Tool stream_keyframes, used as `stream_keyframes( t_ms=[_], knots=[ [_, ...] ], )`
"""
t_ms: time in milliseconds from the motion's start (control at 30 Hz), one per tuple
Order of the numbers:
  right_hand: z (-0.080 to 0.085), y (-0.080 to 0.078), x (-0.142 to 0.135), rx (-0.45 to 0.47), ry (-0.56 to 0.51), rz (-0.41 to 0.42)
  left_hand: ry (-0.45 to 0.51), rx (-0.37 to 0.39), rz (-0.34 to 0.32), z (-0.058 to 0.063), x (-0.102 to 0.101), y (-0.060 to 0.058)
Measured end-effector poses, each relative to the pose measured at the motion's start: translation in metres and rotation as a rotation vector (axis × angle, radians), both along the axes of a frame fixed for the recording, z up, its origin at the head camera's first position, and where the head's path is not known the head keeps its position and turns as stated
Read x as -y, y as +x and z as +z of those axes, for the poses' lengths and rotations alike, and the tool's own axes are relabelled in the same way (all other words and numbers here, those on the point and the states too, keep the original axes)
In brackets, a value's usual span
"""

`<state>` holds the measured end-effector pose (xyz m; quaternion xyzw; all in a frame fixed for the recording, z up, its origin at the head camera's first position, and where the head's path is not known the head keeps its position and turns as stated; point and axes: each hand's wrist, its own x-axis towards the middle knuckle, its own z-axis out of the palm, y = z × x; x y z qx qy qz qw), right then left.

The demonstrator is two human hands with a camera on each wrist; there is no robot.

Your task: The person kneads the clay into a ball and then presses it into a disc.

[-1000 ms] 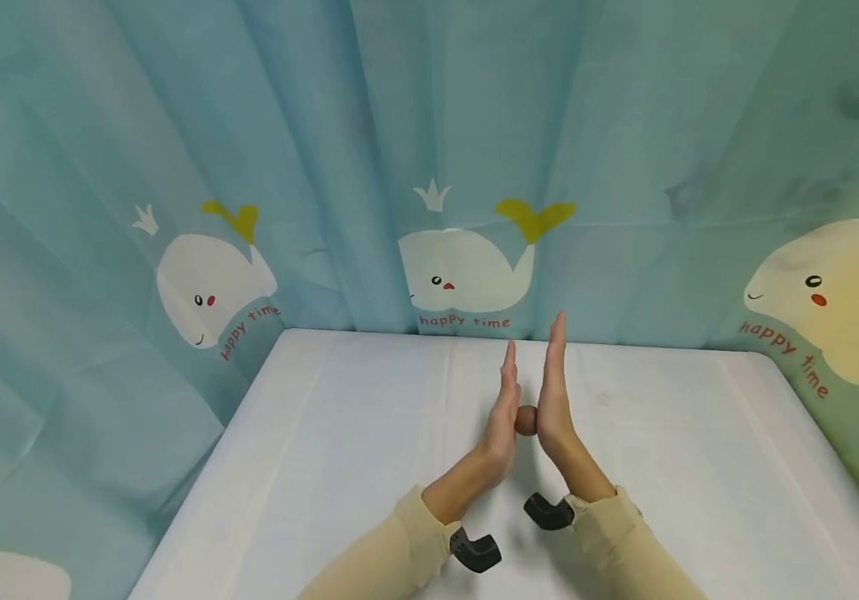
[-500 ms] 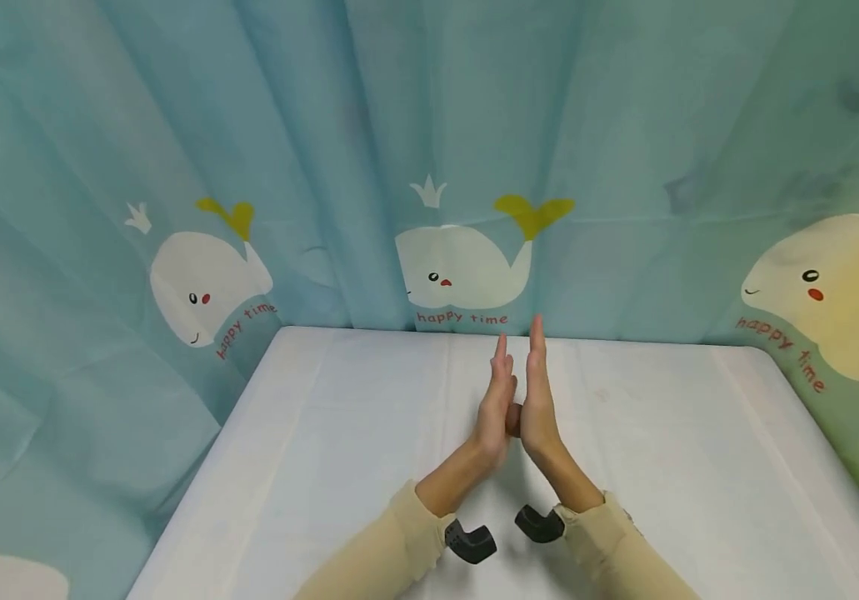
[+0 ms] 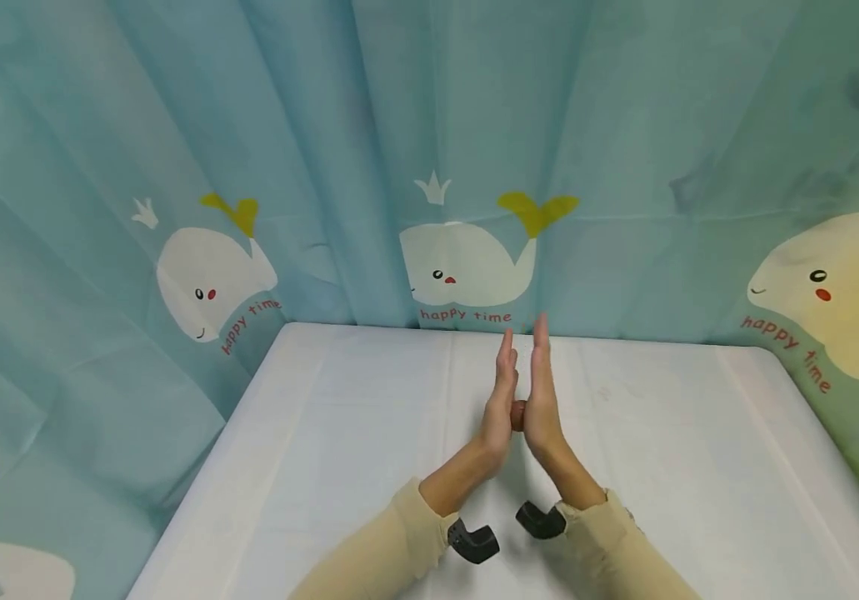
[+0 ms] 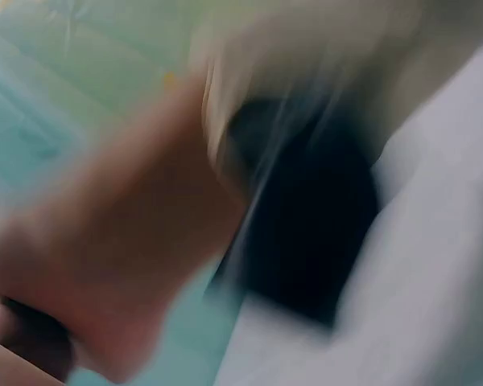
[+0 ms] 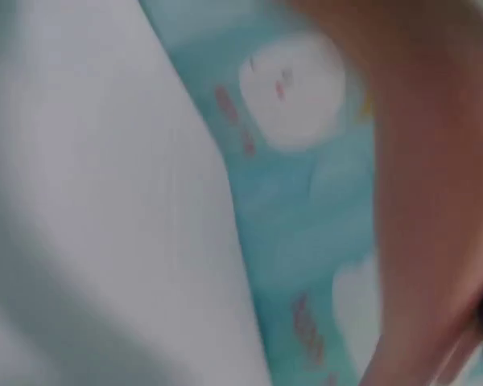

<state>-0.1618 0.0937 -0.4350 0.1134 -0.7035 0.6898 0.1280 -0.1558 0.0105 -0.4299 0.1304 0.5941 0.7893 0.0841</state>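
Note:
Between my two palms sits a small brown ball, partly covered by the right hand. My left hand presses it from the left with fingers straight and pointing away. From the other side the right hand faces it, flat and upright, its fingers reaching a little farther up the view. Motion blurs the left wrist view, where the ball shows as a dark round shape beside the palm. At the right edge of the right wrist view, just a dark sliver of it shows against the hand.
A white-covered table lies under the hands. Behind and beside it hangs a blue-green curtain printed with whales. Black curved wrist mounts stick out inward from the beige sleeves.
Both hands have moved slightly left and come closer together. More of the ball is now covered by the right hand. The palms have shifted against each other around it.

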Motion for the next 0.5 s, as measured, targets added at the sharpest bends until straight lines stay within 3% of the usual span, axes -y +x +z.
stream_keyframes(
  t_ms=[67,133,333,500],
  knots=[
    [-0.005,-0.011,-0.01,0.031,-0.021,-0.022,-0.014,-0.012,-0.024,0.003,-0.003,0.007],
    [-0.009,-0.01,-0.01,0.037,-0.018,-0.009,-0.016,-0.012,-0.018,0.004,-0.003,0.004],
    [-0.002,0.02,0.013,-0.01,0.025,0.126,-0.024,-0.059,0.101,-0.002,0.003,-0.019],
    [0.002,0.002,-0.007,0.05,-0.041,0.023,-0.084,-0.096,-0.001,-0.004,-0.004,-0.002]
  ],
)
